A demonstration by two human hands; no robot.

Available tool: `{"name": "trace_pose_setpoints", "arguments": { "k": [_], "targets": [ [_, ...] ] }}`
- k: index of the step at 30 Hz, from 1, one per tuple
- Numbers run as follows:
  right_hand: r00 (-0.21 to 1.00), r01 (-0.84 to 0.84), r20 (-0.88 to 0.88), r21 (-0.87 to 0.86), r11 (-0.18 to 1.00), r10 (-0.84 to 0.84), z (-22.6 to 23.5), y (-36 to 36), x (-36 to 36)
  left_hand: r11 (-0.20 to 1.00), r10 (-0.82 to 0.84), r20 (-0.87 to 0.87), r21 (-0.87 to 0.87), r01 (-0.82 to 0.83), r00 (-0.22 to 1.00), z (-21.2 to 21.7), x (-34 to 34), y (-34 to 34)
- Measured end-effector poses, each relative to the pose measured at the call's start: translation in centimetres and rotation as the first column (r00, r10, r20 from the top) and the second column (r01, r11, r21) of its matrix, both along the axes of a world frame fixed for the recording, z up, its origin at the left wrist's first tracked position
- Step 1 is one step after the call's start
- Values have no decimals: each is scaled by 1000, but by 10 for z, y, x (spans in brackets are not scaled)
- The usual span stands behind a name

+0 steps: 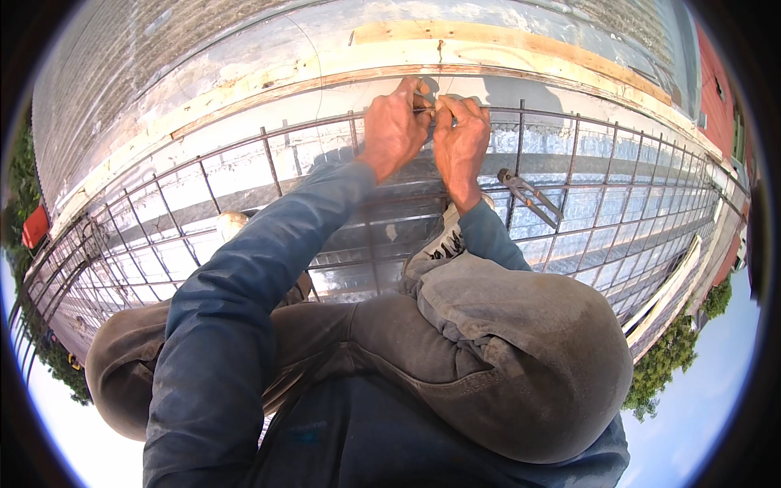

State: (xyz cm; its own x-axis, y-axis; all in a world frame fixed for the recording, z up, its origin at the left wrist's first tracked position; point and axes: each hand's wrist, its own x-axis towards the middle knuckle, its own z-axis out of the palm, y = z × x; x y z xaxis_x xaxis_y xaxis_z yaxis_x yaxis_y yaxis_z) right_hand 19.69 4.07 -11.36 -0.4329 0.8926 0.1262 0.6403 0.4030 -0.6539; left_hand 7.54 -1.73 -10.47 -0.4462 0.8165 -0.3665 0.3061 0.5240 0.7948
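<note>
Working with left hand [396,124] and right hand [462,140] close together at the upper bar of the rebar grid [521,126], just below a wooden plank [366,58]. Pinching narrowly with the fingers of both (perhaps on something thin, but too small and shadowed to tell what). Following the grid out to either side of the hands. Noting pliers [521,189] against the bars, just right of the right hand, untouched. Judging some risk of losing the pliers through a gap, from a knock or a shaking of the bars. Reckoning also on possible scraped fingertips, from working barehanded against rough steel. Looking for brands, labels or writing and reading none: making out only dark markings on a shoe [443,244].
</note>
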Motion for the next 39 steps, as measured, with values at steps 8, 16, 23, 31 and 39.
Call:
{"name": "trace_pose_setpoints", "arguments": {
  "k": [8,16,23,31,39],
  "targets": [
    [999,-9,-40,-440,898,-10,-1,3,-3,999,34,32,13,-34,999,3,2,0],
    [1000,-24,-4,-602,798,27,23,19,-1,989,48,-126,147,-29,991,1,-1,-6],
    [996,-45,32,-594,804,80,29,25,-4,999,3,-118,32,0,993,-2,-13,-2],
    [997,-52,-83,-515,855,11,11,18,0,990,-77,-168,105,96,983,-10,-12,-8],
    [970,14,-213,-429,903,-117,-5,-1,19,949,-121,-278,248,193,953,5,14,-10]
  ]
}}
